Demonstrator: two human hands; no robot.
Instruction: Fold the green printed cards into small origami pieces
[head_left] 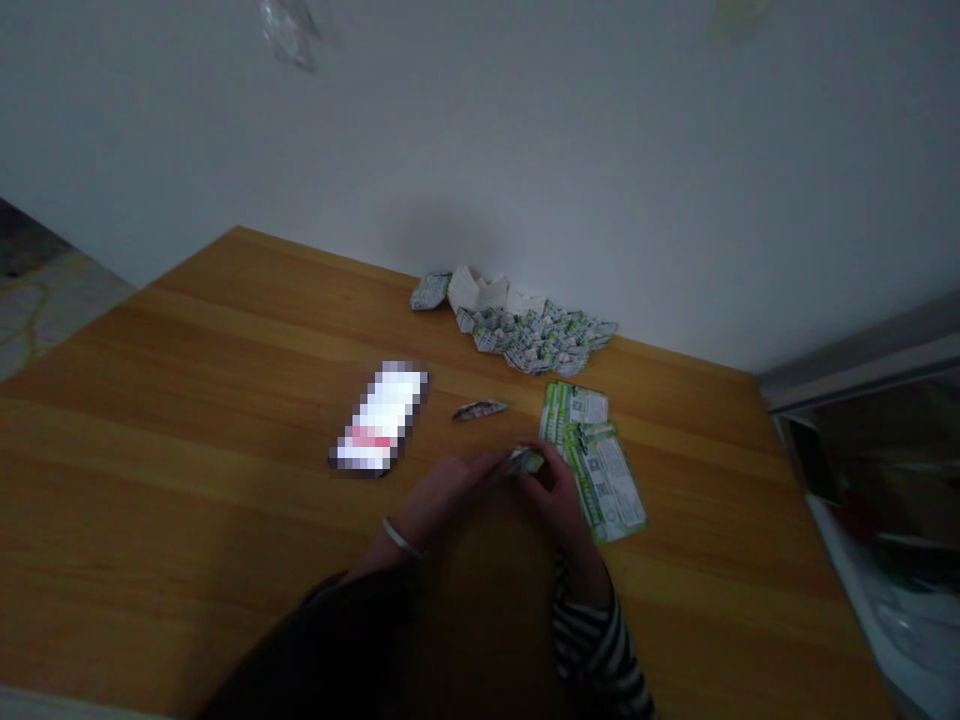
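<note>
Both hands meet over a wooden table (187, 420). My left hand (442, 495), with a bracelet at the wrist, and my right hand (559, 500), in a striped sleeve, pinch a small folded piece of printed paper (525, 460) between their fingertips. Just right of the hands lie flat green and white printed paper strips (600, 460). A single folded paper piece (480, 409) rests on the table a little beyond the hands.
A heap of several folded paper pieces (525, 330) sits against the white wall at the table's far edge. A blurred white and pink rectangular object (379, 418) lies left of the hands. Dim clutter (877, 500) stands past the table's right edge.
</note>
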